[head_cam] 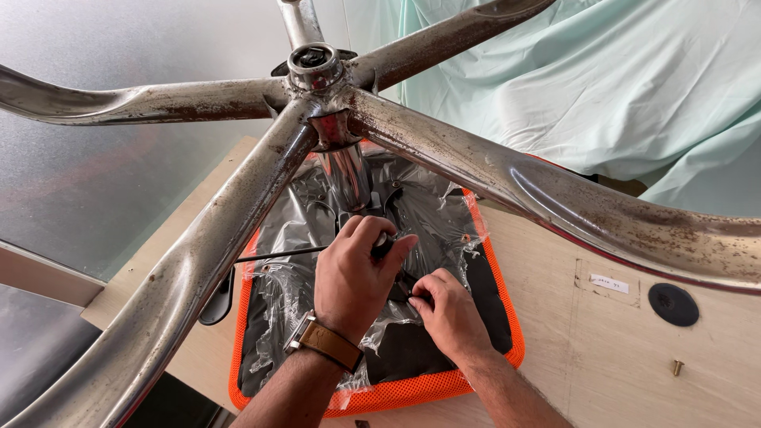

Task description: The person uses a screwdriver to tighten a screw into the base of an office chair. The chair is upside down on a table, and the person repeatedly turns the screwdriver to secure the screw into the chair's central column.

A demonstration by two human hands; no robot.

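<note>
An office chair lies upside down on a wooden table, its rusty chrome star base [317,75] rising toward me. The black underside of the seat [428,210], edged in orange mesh and wrapped in clear plastic, faces up. My left hand [353,273], with a brown-strapped watch, is closed around a dark tool handle [383,244] at the mechanism under the chrome column [349,170]. My right hand [448,313] pinches a small dark part just beside it on the seat bottom. A thin black lever [277,255] sticks out to the left.
A brass screw [678,367] lies on the table at right, near a round black cable cover [674,304] and a small white label [609,283]. Pale green cloth [602,87] is draped behind. The table's left edge drops to a grey floor.
</note>
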